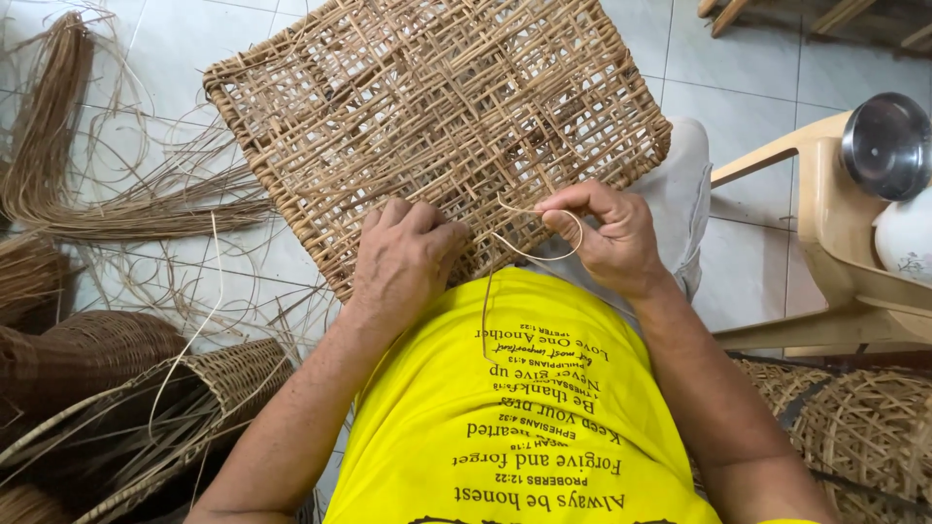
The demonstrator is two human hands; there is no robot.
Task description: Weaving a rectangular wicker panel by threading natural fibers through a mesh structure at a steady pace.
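Note:
A square open-weave rattan panel (427, 107) rests tilted on my lap, its near edge against my yellow shirt. My left hand (403, 257) grips the panel's near edge, fingers curled over the weave. My right hand (607, 233) pinches a thin rattan strand (544, 254) between thumb and fingers. The strand loops out from the panel's near edge and trails down over my shirt.
Bundles of loose rattan strips (58, 155) lie on the white tiled floor at left. Woven baskets (146, 388) sit at lower left, another woven piece (864, 427) at lower right. A wooden chair (825, 233) with a metal bowl (885, 146) stands at right.

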